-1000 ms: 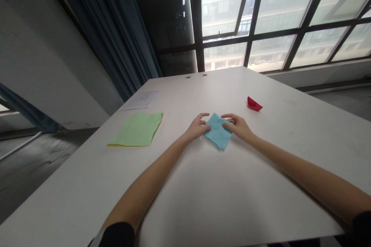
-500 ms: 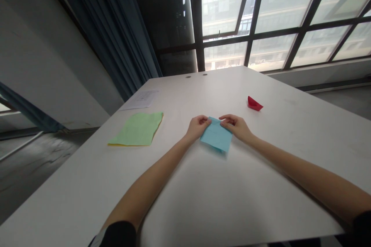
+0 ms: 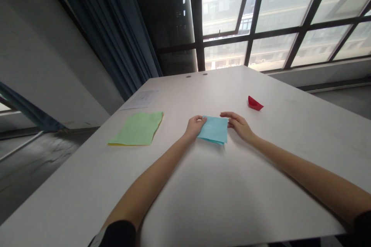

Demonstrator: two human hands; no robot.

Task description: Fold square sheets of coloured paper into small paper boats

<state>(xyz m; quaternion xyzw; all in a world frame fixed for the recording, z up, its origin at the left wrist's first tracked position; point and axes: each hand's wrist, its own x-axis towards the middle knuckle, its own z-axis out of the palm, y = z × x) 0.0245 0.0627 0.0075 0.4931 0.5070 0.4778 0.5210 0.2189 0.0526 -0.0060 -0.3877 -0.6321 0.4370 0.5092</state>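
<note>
A folded sheet of light blue paper [image 3: 213, 129] is held slightly above the white table, its near edge showing separate layers. My left hand [image 3: 196, 126] pinches its left edge, thumb on top and fingers underneath. At the right edge of the paper is my right hand [image 3: 239, 125], its index finger stretched out past the far corner and its fingers apart. Whether those fingertips touch the paper's edge I cannot tell. Beyond my right hand sits a small red folded paper boat [image 3: 255, 103].
On the left of the white table [image 3: 185, 193] lies a stack of green paper [image 3: 138, 128] with a yellow edge beneath. Behind it is a printed white sheet [image 3: 140, 99]. A blue curtain [image 3: 116, 27] and windows stand past the table's far edge.
My right hand has let go of the blue paper and opened, moving slightly right. The paper now lies flatter and squarer in my left hand, which has shifted slightly left.
</note>
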